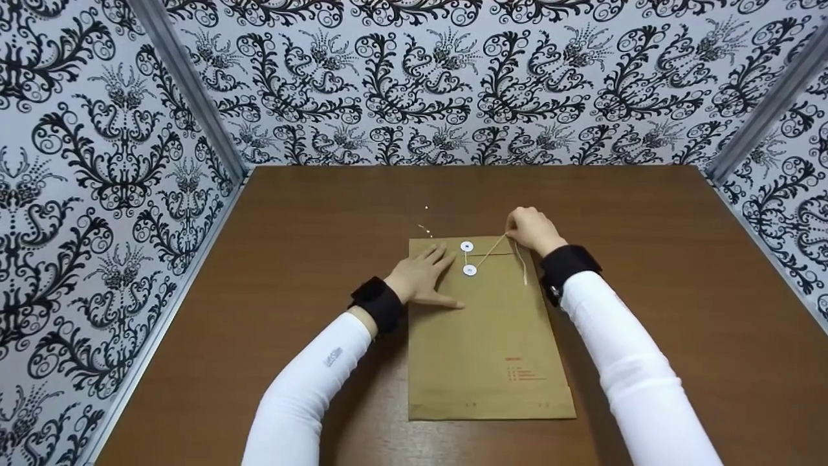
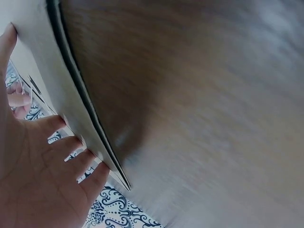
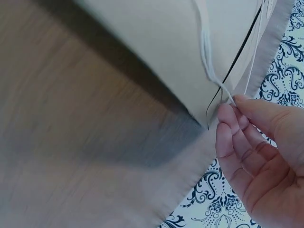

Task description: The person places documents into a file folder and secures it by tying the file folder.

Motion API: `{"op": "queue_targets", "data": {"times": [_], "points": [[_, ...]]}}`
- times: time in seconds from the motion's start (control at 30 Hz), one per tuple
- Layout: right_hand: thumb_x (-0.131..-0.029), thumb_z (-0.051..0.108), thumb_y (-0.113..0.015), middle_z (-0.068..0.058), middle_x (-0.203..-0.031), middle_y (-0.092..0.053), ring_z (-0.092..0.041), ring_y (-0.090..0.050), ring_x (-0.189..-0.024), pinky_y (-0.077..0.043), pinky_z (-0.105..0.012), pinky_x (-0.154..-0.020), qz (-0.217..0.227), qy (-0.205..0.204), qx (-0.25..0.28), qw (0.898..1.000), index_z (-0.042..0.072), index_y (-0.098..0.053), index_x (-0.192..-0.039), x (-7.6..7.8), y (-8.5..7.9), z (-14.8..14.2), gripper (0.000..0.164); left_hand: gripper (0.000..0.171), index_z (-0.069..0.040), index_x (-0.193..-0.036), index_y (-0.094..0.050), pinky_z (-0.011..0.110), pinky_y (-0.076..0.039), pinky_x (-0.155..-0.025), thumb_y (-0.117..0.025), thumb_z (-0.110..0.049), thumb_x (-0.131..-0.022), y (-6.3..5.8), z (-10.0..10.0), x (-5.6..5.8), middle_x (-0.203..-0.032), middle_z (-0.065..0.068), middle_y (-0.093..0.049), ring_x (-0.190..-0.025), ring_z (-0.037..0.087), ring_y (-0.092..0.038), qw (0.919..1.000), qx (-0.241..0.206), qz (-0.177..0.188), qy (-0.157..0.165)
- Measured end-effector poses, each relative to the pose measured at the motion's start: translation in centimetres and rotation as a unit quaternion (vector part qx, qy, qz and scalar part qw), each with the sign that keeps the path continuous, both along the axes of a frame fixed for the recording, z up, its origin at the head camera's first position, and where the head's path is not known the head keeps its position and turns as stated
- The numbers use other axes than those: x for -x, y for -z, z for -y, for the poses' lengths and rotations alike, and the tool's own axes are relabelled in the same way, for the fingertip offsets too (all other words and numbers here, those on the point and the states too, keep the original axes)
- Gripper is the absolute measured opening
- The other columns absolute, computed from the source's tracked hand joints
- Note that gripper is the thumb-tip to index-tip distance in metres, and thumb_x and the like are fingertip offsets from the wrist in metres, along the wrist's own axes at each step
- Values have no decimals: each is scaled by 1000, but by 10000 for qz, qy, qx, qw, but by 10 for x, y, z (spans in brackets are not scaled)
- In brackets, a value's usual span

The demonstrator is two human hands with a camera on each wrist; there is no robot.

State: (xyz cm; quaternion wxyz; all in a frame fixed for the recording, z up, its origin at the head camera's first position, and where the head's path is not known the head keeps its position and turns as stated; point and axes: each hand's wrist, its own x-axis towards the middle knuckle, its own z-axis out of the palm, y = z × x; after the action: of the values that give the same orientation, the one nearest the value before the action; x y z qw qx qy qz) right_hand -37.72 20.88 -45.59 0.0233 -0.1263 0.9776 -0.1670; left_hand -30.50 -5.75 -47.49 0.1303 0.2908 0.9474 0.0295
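Note:
A brown kraft envelope (image 1: 485, 336) lies flat on the table, its flap end away from me. Two white button discs sit near that end: the upper disc (image 1: 467, 246) on the flap and the lower disc (image 1: 470, 270) beneath it. A thin string (image 1: 491, 249) runs between the discs and up to my right hand (image 1: 534, 229), whose thumb and fingertips pinch it at the top right corner. The string's loose end hangs down over the envelope. My left hand (image 1: 424, 277) rests on the envelope's upper left with fingers spread, also seen in the left wrist view (image 2: 47, 175).
The brown wooden table (image 1: 310, 246) extends around the envelope. Small white bits (image 1: 425, 229) lie just beyond its top edge. Patterned black-and-white panels (image 1: 446, 84) stand behind and at both sides. Red print (image 1: 524, 370) marks the envelope's lower right.

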Motion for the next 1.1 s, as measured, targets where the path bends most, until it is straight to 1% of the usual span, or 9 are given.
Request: {"op": "queue_targets", "data": {"times": [0.17,0.37,0.6,0.73,0.9,1.1], "points": [[-92,6,-66,-27,-108,-75,-49,-70,-104,-55,-59,-91,-31,118,-53,9999,-4,-74,-98,5,-1,9,14,109,-19,-165,-18,51,-34,-125,-61,-77,-84,-1,-1,1,-175,9,-13,-163,27,-15,10000,11,-3,36],[-94,4,-63,-25,-108,-75,-47,-71,-103,-57,-59,-89,-335,122,-206,9992,-2,-74,-96,10,2,26,13,108,-19,-165,-19,51,-34,-125,-61,-77,-84,0,-1,0,-174,9,-14,-163,27,-16,10000,-1,-9,16],[-95,6,-65,-24,-110,-74,-46,-71,-104,-57,-58,-88,-463,196,-232,9985,-2,-72,-94,14,4,41,10,108,-21,-165,-18,50,-37,-124,-61,-77,-84,-4,-1,0,-175,7,-13,-163,25,-14,9999,82,101,-30],[-96,7,-65,-24,-109,-74,-46,-71,-105,-57,-58,-89,-513,162,-251,9982,-2,-71,-94,16,6,49,10,108,-21,-166,-18,50,-38,-123,-60,-77,-85,-3,-2,0,-175,8,-14,-163,25,-15,9999,109,76,-25],[-97,9,-66,-23,-111,-73,-45,-70,-107,-57,-57,-89,-610,64,-328,9976,-1,-71,-97,18,8,59,11,107,-21,-165,-19,50,-36,-124,-62,-77,-84,-2,-1,1,-174,8,-15,-163,26,-15,9999,31,85,-48],[-97,12,-67,-21,-111,-73,-43,-70,-107,-57,-55,-90,-674,-27,-270,9974,0,-72,-99,18,9,73,13,108,-20,-165,-21,50,-36,-124,-63,-76,-84,-4,-1,0,-174,9,-17,-163,26,-17,10000,-12,56,-19]]}}
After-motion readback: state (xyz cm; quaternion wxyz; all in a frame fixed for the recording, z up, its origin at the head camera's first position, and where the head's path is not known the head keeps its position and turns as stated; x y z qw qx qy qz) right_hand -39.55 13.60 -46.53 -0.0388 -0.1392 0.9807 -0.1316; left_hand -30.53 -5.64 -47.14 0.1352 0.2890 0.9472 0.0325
